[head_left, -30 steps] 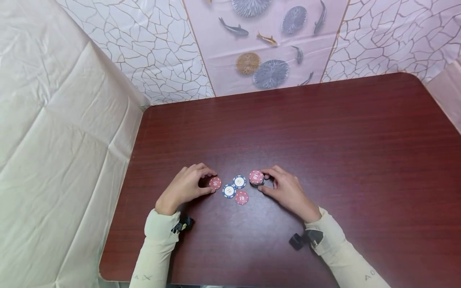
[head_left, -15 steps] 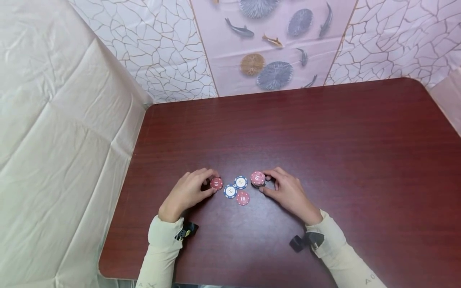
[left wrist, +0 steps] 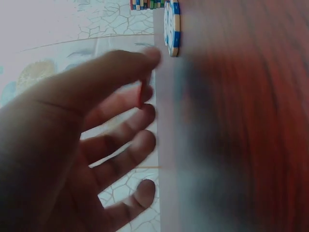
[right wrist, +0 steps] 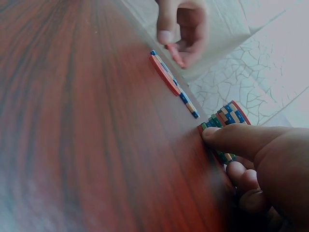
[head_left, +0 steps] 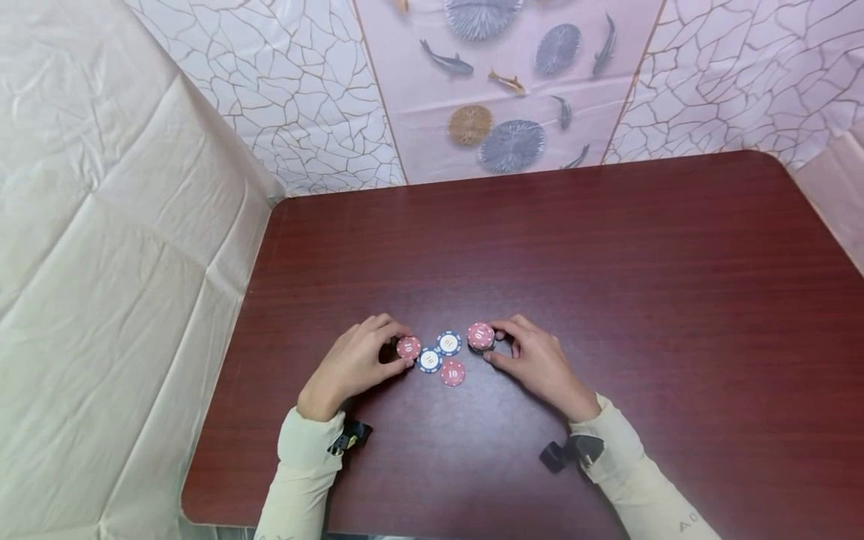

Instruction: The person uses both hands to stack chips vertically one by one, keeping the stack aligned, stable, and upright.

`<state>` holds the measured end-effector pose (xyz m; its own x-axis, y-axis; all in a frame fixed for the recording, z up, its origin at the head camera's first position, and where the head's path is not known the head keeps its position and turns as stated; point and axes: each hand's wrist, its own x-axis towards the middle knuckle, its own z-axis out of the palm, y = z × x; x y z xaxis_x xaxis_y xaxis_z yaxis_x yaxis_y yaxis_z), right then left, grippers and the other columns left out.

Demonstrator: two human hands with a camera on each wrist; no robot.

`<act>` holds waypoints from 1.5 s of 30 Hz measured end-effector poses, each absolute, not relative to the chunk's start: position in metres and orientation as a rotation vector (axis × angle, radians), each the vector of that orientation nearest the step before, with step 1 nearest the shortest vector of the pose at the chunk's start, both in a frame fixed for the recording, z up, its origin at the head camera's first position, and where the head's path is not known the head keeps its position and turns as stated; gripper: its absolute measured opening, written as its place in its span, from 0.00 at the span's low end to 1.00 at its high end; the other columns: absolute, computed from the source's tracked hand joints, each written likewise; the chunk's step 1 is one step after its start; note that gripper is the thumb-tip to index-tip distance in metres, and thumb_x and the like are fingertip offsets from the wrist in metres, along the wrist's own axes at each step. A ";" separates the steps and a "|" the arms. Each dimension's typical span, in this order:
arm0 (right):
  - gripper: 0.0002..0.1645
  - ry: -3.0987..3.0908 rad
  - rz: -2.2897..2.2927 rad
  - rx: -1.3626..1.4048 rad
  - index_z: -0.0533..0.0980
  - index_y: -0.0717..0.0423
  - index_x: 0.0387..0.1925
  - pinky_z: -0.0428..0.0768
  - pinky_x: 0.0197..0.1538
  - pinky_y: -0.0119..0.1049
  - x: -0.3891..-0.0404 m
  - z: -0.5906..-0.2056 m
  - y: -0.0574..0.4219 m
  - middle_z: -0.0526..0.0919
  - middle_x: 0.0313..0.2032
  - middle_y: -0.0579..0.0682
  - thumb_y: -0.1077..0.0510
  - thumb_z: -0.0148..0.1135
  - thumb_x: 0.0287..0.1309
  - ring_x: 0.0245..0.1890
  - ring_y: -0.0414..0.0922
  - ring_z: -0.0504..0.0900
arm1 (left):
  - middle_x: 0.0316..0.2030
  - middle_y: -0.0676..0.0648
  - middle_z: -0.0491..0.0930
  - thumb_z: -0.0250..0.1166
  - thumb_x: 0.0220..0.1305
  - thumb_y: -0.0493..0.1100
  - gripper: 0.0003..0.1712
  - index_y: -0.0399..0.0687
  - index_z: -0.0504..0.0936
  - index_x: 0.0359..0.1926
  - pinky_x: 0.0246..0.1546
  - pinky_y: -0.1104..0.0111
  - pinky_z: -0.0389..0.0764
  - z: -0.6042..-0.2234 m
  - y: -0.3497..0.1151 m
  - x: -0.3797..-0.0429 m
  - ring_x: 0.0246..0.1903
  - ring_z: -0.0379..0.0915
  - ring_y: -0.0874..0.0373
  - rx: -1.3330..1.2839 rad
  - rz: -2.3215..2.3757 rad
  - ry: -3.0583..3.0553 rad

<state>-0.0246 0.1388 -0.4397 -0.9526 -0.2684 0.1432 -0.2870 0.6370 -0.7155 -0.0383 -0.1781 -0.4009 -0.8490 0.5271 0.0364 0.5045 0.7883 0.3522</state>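
Observation:
A red poker chip (head_left: 409,347) marked 10 is pinched between the thumb and fingers of my left hand (head_left: 358,364). From the right wrist view, this red chip (right wrist: 175,57) shows tilted, a little above the table. My right hand (head_left: 540,364) grips a stack of mixed-colour poker chips (right wrist: 224,116) low on its side, thumb in front and fingers behind. A red chip (head_left: 481,334) tops that stack. Between the hands lie two blue-and-white chips, one nearer (head_left: 429,360) and one farther (head_left: 448,343), plus a flat red chip (head_left: 453,373).
The chips are on a dark red wooden table (head_left: 607,262). Behind it hangs a patterned cloth (head_left: 513,90) with fish, and a pale cloth (head_left: 135,262) drapes along the left side. Dark wrist cameras, such as the right one (head_left: 556,455), stick out near the table surface.
My left hand has shifted slightly right with the red chip, bringing it close beside the nearer blue-and-white chip. My right hand stays at the stack. The head view moved slightly.

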 end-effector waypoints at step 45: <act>0.28 -2.839 1.219 0.488 0.84 0.56 0.57 0.71 0.30 0.34 -0.025 -0.442 0.140 0.81 0.37 0.45 0.52 0.80 0.56 0.26 0.34 0.71 | 0.55 0.56 0.82 0.73 0.65 0.52 0.26 0.56 0.82 0.63 0.55 0.60 0.79 -0.402 -0.087 -0.055 0.53 0.76 0.59 1.098 0.700 2.880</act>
<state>-0.0253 0.1399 -0.4418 -0.9512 -0.2779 0.1345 -0.2889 0.6477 -0.7050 -0.0551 -0.0872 -0.4017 -0.7584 0.6289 0.1714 0.6374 0.6605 0.3969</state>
